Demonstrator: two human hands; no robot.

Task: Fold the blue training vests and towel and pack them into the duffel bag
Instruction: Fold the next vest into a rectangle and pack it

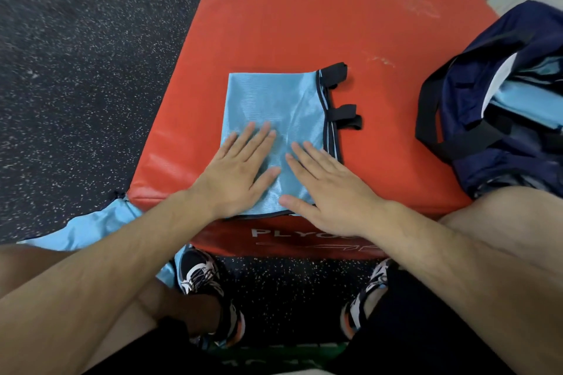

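At the near edge of the view, two trainers (199,278) stand on the dark speckled floor (76,39), one either side of the person's knees. Just left of them, a loose blue vest (88,227) lies crumpled on the floor against the corner of the red plyo box (304,24).

On the near part of the box top, the folded blue vest (274,100) lies flat. Both hands rest palm-down on its near half: left hand (234,175) and right hand (332,189), fingers straight and slightly spread, pressing the cloth and gripping nothing. The thumbs lie close together but apart.

Along the vest's right edge, dark trim and black straps (335,74) project onto the bare red surface.

Farther right, the navy duffel bag (518,30) sits on the box's right side, open, with light-blue fabric (524,97) visible inside; whether this is vest or towel cannot be determined.
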